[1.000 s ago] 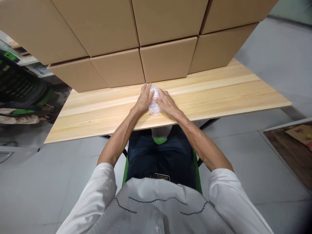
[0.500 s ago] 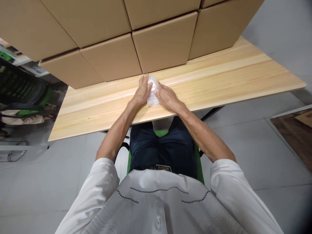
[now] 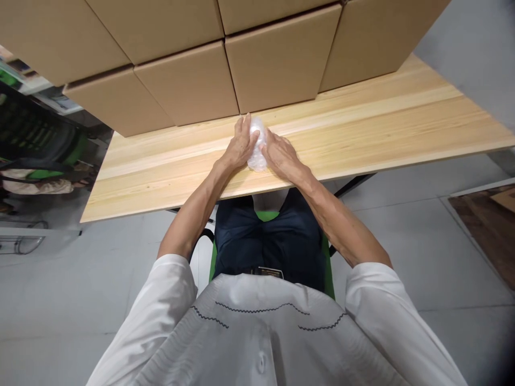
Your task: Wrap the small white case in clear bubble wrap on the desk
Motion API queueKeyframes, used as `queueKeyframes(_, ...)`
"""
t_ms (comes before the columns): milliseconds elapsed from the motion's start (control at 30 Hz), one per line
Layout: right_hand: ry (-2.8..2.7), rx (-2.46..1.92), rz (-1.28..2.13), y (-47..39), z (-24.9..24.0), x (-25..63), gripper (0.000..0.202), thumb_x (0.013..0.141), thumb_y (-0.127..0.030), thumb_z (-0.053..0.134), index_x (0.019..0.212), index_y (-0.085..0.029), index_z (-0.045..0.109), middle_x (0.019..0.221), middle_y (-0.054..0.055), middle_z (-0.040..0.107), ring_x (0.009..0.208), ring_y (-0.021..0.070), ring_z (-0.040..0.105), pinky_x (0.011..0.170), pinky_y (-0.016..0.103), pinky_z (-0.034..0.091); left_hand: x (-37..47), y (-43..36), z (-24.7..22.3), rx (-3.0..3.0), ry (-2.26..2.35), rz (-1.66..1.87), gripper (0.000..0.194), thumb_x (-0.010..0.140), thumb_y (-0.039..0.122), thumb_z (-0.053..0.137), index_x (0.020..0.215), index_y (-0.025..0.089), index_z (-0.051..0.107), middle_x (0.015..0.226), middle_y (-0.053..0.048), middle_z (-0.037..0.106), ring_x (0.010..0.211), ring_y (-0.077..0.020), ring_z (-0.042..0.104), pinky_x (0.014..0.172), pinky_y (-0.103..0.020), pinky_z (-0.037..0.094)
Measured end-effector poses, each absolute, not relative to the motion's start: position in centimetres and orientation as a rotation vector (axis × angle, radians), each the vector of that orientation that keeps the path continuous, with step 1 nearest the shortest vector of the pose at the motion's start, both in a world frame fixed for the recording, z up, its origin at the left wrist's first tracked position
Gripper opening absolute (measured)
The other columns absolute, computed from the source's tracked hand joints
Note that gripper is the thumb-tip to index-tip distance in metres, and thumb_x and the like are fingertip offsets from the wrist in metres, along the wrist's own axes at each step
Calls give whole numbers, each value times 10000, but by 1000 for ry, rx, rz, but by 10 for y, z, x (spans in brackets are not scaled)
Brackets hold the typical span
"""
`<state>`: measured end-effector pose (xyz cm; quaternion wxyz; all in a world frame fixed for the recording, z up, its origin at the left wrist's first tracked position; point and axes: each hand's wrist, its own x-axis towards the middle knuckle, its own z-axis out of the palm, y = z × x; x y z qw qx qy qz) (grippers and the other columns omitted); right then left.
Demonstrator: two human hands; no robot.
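Left hand and right hand, both half-curled, grip a clear plastic bundle between them on the table, apparently a pressing-or-steadying step, calling for light, even pressure.

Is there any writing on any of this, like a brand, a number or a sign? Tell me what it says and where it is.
No text can be read here.
Cardboard boxes: no print on the sides in view.
Plastic-wrapped bundle: no lettering visible.
Shirt: dark wavy lines, not letters.
Belt buckle: marks too small to read.
Shelf things at left: too blurred to read.
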<state>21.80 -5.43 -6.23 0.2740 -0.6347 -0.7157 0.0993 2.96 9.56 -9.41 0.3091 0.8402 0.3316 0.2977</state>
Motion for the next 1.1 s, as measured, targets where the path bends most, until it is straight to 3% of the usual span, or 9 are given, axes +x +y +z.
queueKeyframes(100,-1919,-1709,285,-56,-63,218,754,1280,-573,196,1778,-80,472,1717,319,709,1591,453,689,1397,684,489,30,92,-90,2226,900,750,1269,966,1122,556,1885,254,439,2078,-215,197,1970,-459,49,1589,-664,38)
queueKeyframes(267,-1881,-1636,325,-56,-66,220,757,1265,-628,219,1766,-140,511,1709,278,723,1606,461,681,1404,721,477,31,80,-81,2188,867,794,1118,978,987,756,1837,311,518,2064,-179,285,1972,-451,31,1593,-659,25)
queueKeyframes(400,-1895,-1642,354,-58,-64,220,756,1243,-537,260,1789,-56,466,1764,338,661,1675,504,623,1418,778,436,33,74,-76,2179,859,797,1159,927,1004,806,1823,322,531,2059,-180,295,1969,-468,39,1587,-671,14)
queueKeyframes(567,-1896,-1625,342,-59,-63,221,754,1255,-561,247,1771,-64,481,1751,329,678,1673,487,628,1413,765,447,33,77,-77,2206,882,763,1296,856,1119,739,1846,314,509,2066,-189,271,1967,-478,59,1584,-674,26)
queueKeyframes(767,-1895,-1635,328,-58,-65,220,744,1253,-540,272,1775,-53,486,1759,337,669,1657,486,648,1426,753,442,32,81,-82,2208,908,763,1349,833,1111,769,1863,282,496,2071,-206,247,1960,-495,96,1593,-652,39)
queueKeyframes(967,-1880,-1604,313,-61,-67,223,802,1255,-614,245,1797,-83,505,1783,303,671,1695,484,622,1441,762,433,32,69,-72,2172,882,829,1191,921,1059,747,1841,340,512,2058,-142,319,1972,-444,66,1601,-643,67)
queueKeyframes(1100,-1821,-1588,307,-65,-67,227,906,1243,-749,144,1763,-142,570,1721,280,723,1664,477,643,1419,738,476,23,74,-55,1938,943,1089,1012,1025,1077,564,1756,378,594,1976,-73,486,1980,-360,86,1611,-565,140)
